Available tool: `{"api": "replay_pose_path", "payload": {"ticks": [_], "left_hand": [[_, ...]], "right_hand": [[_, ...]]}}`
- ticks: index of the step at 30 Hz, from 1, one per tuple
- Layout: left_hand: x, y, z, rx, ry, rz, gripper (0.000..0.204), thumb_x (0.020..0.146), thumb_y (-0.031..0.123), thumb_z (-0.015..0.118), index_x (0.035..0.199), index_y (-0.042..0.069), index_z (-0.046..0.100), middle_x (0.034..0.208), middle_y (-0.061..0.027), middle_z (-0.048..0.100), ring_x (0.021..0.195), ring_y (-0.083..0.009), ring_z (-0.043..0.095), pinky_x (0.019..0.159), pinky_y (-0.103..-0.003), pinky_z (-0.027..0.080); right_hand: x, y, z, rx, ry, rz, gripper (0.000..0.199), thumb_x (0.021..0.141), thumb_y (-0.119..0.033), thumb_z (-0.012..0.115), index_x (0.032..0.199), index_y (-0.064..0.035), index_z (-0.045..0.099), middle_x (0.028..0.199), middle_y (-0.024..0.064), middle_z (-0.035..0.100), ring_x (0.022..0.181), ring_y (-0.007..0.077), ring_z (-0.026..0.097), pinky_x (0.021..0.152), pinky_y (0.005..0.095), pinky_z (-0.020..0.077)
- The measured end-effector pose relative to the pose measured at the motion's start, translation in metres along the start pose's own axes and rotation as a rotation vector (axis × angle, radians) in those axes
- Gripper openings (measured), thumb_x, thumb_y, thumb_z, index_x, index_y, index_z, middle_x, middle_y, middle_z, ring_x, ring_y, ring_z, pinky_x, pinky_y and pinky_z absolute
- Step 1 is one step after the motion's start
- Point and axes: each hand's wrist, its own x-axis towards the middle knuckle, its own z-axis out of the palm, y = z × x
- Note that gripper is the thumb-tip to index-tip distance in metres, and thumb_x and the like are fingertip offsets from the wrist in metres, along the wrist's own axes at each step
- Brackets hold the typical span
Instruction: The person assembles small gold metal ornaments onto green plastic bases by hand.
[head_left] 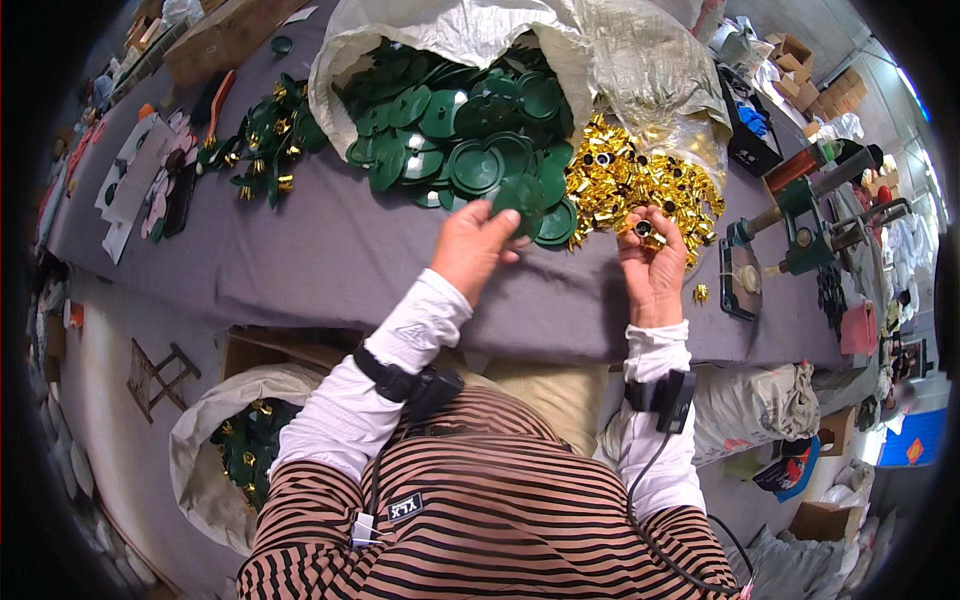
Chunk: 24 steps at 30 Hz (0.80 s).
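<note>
My left hand (470, 250) grips a dark green round disc (520, 193) at the near edge of a heap of green discs (460, 130) spilling from a white sack (440, 35). Just to the right, my right hand (652, 265) pinches a small gold foil piece (648, 233) at the front of a pile of gold foil pieces (640, 180) that lies in a clear plastic bag (650, 70). Both hands hover over the grey-covered table (330, 260), a short gap apart. A single gold piece (701, 293) lies loose to the right of my right wrist.
A green hand press (800, 225) stands at the table's right end. A cluster of finished green-and-gold pieces (265, 135) lies at the back left, beside paper cards (140, 180). A sack holding more green-and-gold pieces (235, 455) sits on the floor at my left. Cardboard boxes stand behind.
</note>
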Motion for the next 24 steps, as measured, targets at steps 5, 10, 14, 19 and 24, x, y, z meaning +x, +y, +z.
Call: {"api": "replay_pose_path", "payload": {"ticks": [5,10,14,19,24], "left_hand": [[-0.003,-0.035,0.027,-0.34,-0.104,-0.24,0.023,0.093,0.016,0.058,0.114,0.006,0.054,0.104,-0.0045,0.063,0.088,-0.0157,0.065,0.07,-0.027,0.057],[-0.009,-0.039,0.028,-0.157,-0.037,-0.165,0.025,0.092,0.011,0.057,0.116,0.005,0.053,0.103,-0.0025,0.063,0.089,-0.0105,0.063,0.071,-0.025,0.056],[-0.009,-0.042,0.025,-0.076,-0.091,-0.042,0.026,0.091,0.008,0.056,0.117,0.004,0.052,0.105,-0.0022,0.063,0.09,-0.0083,0.062,0.07,-0.023,0.056],[-0.008,-0.04,0.022,-0.033,-0.075,-0.042,0.026,0.092,0.007,0.055,0.117,0.003,0.052,0.106,-0.0028,0.063,0.089,-0.0079,0.061,0.067,-0.023,0.056],[-0.013,-0.039,0.022,0.511,0.028,0.149,0.018,0.088,0.009,0.059,0.104,-0.001,0.059,0.082,-0.0082,0.068,0.066,-0.0144,0.065,0.057,-0.027,0.053]], "right_hand": [[-0.028,0.053,0.012,-0.371,-0.143,-0.048,0.017,0.082,0.001,0.059,0.1,0.0017,0.06,0.094,0.0071,0.061,0.077,0.0142,0.057,0.062,0.0254,0.0458],[-0.033,0.066,0.003,-0.864,-0.183,-0.261,0.024,0.08,0.001,0.067,0.104,0.0005,0.066,0.091,0.003,0.063,0.078,0.0102,0.058,0.07,0.0212,0.0465],[-0.033,0.065,-0.002,-1.041,-0.22,-0.45,0.023,0.078,0.0,0.071,0.102,-0.0021,0.069,0.087,0.0022,0.064,0.076,0.0097,0.059,0.071,0.02,0.0467],[-0.048,0.062,0.005,-1.337,-0.363,-0.833,0.026,0.076,-0.001,0.073,0.102,-0.0039,0.069,0.089,0.0084,0.066,0.076,0.0144,0.063,0.065,0.0257,0.051],[-0.051,0.06,0.005,-1.477,-0.42,-1.021,0.023,0.076,0.002,0.07,0.098,-0.0042,0.069,0.087,0.0098,0.067,0.075,0.0189,0.065,0.064,0.0277,0.0519]]}}
